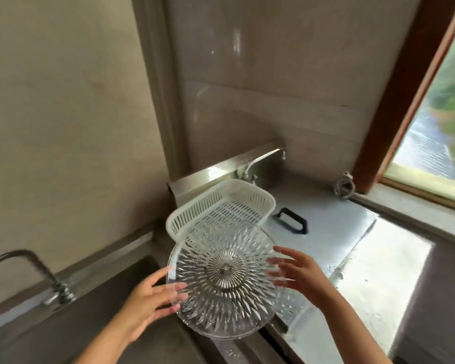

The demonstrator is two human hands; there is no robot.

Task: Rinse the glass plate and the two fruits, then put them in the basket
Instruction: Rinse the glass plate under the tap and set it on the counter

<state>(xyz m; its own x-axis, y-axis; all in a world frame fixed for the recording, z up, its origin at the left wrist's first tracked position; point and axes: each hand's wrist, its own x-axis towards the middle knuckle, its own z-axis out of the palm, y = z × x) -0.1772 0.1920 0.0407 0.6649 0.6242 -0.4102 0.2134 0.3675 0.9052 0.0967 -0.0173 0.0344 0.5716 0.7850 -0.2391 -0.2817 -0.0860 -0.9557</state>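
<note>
I hold a round cut-glass plate [223,298] tilted up between both hands, just in front of the white plastic basket [195,214]. My left hand [147,303] grips its left rim, fingers showing through the glass. My right hand [297,274] holds the right rim with fingers spread behind it. The basket stands on the steel counter and has nothing visible in it. No fruit is in view.
A tap [32,271] arches over the dark sink [63,327] at lower left. The wet steel counter [352,258] carries a black handle [292,220]. A second small tap [250,169] sits behind the basket. A window [436,127] is at right.
</note>
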